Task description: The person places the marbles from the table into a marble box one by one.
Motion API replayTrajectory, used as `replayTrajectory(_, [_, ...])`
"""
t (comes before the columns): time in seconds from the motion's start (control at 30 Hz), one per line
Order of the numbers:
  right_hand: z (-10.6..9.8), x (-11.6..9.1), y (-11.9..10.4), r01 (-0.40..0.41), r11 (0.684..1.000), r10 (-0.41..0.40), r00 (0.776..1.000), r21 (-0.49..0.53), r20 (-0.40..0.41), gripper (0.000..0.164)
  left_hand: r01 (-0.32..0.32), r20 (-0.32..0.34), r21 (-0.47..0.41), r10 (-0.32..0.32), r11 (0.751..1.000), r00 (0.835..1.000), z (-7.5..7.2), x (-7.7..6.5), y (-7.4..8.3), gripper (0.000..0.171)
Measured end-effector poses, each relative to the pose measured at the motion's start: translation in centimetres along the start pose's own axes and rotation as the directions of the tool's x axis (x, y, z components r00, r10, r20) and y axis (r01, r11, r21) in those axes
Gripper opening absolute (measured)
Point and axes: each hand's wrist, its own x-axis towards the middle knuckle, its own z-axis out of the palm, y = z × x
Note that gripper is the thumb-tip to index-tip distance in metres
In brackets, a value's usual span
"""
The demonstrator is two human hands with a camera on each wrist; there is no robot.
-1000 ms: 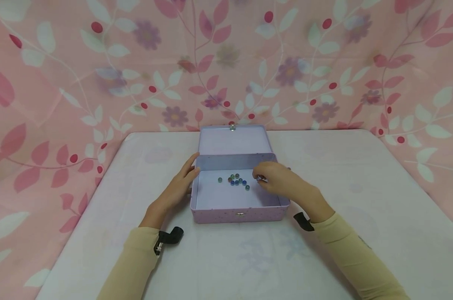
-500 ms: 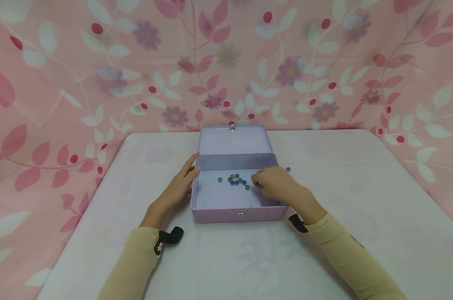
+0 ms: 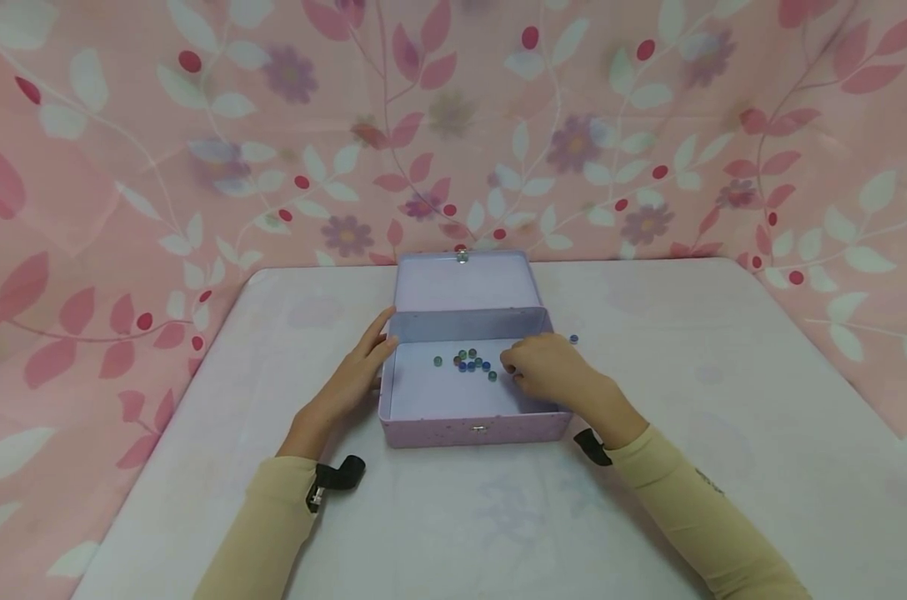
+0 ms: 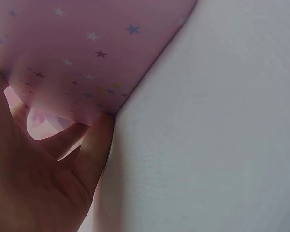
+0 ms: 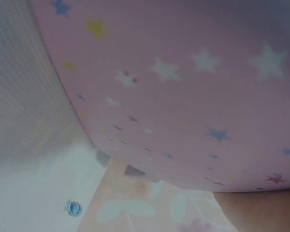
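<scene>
A pale purple tin box (image 3: 478,432) with its lid (image 3: 464,279) raised stands on the table. Several glass marbles (image 3: 472,367), green, blue and one reddish, lie loose on its floor left of my right hand. My left hand (image 3: 352,375) rests against the box's left side, fingers spread; the left wrist view shows fingers (image 4: 94,150) touching the starred pink wall. Inside the box's right part is my right hand (image 3: 547,367), palm down, fingers curled low near the floor. Whatever lies under those fingers is mostly hidden; a dark spot shows at their tips.
One blue marble (image 5: 74,208) lies on the white tablecloth (image 3: 648,333), outside the box beyond its right side. A pink floral cloth (image 3: 453,125) hangs behind the table.
My right hand, with marbles showing at its fingers earlier, has moved slightly left and lower into the box. The blue marble outside has come into view. My left hand stays on the box.
</scene>
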Motion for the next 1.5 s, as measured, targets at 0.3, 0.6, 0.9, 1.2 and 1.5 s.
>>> replayTrajectory(0.3, [0.1, 0.0, -0.1, -0.014, 1.0, 0.014, 1.0, 0.004, 0.019, 0.008, -0.018, -0.008, 0.008, 0.018, 1.0, 1.0, 0.1, -0.2, 0.1, 0.056])
replayTrajectory(0.6, [-0.2, -0.1, 0.2, -0.039, 0.989, 0.039, 0.999, 0.144, 0.002, 0.009, -0.011, -0.006, -0.008, 0.01, 1.0, 1.0, 0.2, -0.2, 0.0, 0.056])
replayTrajectory(0.9, [-0.7, -0.3, 0.6, -0.047, 0.974, 0.041, 0.999, 0.223, 0.03, 0.012, -0.015, -0.002, -0.003, 0.015, 1.0, 1.0, 0.3, -0.1, 0.1, 0.055])
replayTrajectory(1.2, [-1.9, -0.6, 1.5, -0.066, 0.957, 0.083, 0.995, 0.281, -0.048, 0.015, -0.014, -0.002, -0.001, 0.014, 1.0, 1.0, 0.1, -0.1, 0.0, 0.052])
replayTrajectory(1.5, [-2.4, -0.7, 2.3, -0.064, 0.958, 0.093, 0.991, 0.279, -0.092, 0.013, -0.011, -0.007, 0.004, 0.011, 1.0, 1.0, 0.1, -0.2, 0.2, 0.056])
